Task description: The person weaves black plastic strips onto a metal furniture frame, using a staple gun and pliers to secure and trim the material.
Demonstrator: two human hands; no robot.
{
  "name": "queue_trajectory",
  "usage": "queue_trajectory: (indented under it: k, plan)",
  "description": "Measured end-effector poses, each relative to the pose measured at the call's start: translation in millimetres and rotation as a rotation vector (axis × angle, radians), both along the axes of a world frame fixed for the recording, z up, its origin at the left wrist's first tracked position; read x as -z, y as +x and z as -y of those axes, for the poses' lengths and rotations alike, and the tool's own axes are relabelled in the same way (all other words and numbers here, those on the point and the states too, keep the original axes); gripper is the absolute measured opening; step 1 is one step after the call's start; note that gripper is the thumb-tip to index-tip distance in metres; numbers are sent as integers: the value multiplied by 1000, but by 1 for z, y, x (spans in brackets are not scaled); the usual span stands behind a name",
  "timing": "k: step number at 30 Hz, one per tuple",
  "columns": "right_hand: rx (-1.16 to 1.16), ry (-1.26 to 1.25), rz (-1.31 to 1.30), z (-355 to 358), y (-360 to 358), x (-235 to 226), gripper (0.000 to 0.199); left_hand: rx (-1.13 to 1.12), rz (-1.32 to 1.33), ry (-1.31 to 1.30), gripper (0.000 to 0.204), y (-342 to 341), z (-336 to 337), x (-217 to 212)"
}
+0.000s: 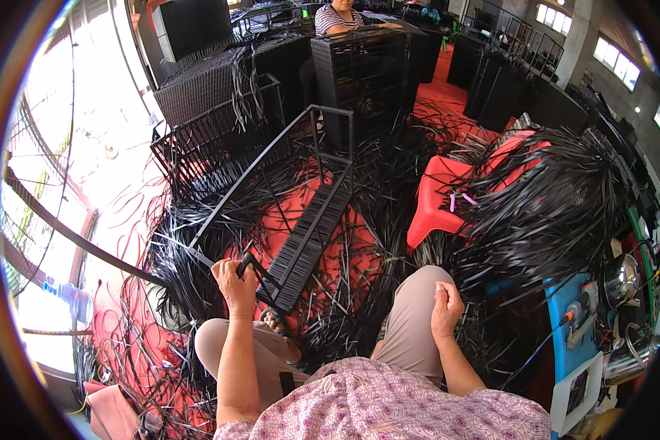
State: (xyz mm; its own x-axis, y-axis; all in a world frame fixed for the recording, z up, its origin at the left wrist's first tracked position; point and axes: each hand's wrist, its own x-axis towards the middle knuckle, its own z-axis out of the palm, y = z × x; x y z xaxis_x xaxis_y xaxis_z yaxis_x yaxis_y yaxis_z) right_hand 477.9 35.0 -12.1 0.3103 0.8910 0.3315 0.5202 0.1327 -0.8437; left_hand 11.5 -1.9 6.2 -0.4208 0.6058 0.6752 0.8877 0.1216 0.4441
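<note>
Left hand (235,287): fingers closed around a dark piece (248,262) at the near end of the frame (313,240); whether that piece is bar or strip, I cannot tell. Right hand (447,312): on my right knee (422,297), fingers curled; cannot tell whether anything is pinched inside. The frame sits in front of me, its woven panel (295,242) slanting away from my foot (273,321) over the red floor (275,220), with bare bars rising at the far end. Loose strips (194,213) lie to its left; a thick bundle (565,191) spreads over the red chair (436,202) to the right, two pink bits (462,199) beside it. Risks, my judgement: with the left hand alone seen on the frame, the far bars could swing or tip if that grip turned. Strips around the base could snag on a bar and drag along, or catch underfoot. The near end is close to my foot, so a slip might bring it down there. The bundle overhangs the chair and could slide off if its strips were pulled.
</note>
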Motion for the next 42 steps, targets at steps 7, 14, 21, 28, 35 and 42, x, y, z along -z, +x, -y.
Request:
queue_trajectory:
  k: [7,14,21,28,35,42]
  plan:
    - [-4,-3,-9,0,-1,-1,19,-4,1,-3,20,0,1,0]
    - [-7,3,-14,-1,-1,-1,19,8,12,-3,20,2,0,-4]
    - [-4,-20,-25,0,-3,-5,21,12,-7,24,19,4,-1,-6]
    - [5,87,7,-9,-12,-9,24,0,-43,18,21,-5,-12,-1]
    - [-2,6,-15,4,3,1,20,9,-3,-8,19,6,8,3]
    - [-21,-2,-23,-3,-6,-2,20,26,-17,68,18,6,-4,-3]
